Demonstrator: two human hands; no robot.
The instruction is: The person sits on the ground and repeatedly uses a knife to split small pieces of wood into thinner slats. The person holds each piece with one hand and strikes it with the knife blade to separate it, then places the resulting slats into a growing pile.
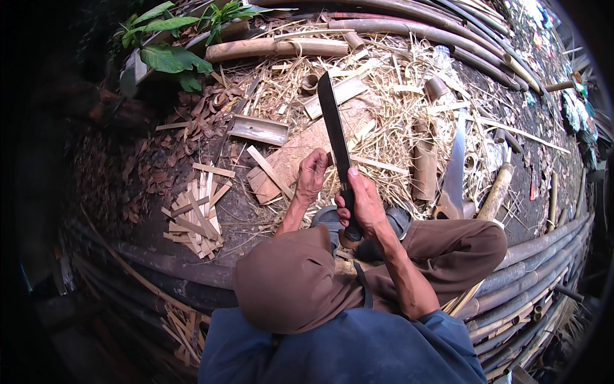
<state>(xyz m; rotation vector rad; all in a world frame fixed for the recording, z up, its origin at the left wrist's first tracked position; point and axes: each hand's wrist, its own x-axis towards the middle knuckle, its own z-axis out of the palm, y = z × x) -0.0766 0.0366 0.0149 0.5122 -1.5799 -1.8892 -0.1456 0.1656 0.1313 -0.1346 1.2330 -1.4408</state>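
Note:
My right hand point(364, 201) is wrapped round the dark handle of a machete point(333, 115), whose long black blade points up and away from me. Beside the blade, my left hand point(312, 173) is closed in a pinch. A small bamboo piece point(330, 159) shows at its fingertips, close to the blade; most of it is hidden. Under and beyond my hands lies a wide wooden board point(281, 168) with a flat bamboo strip point(269, 170) across it. To the left, short bamboo slats point(199, 221) are heaped on the ground.
A handsaw point(456, 160) and a bamboo tube point(425, 171) lie at the right. Split bamboo halves point(259, 130) and shavings point(396, 128) cover the ground ahead. Long bamboo poles point(409, 27) line the far side, and more poles point(531, 272) run behind me. A leafy plant point(169, 57) stands far left.

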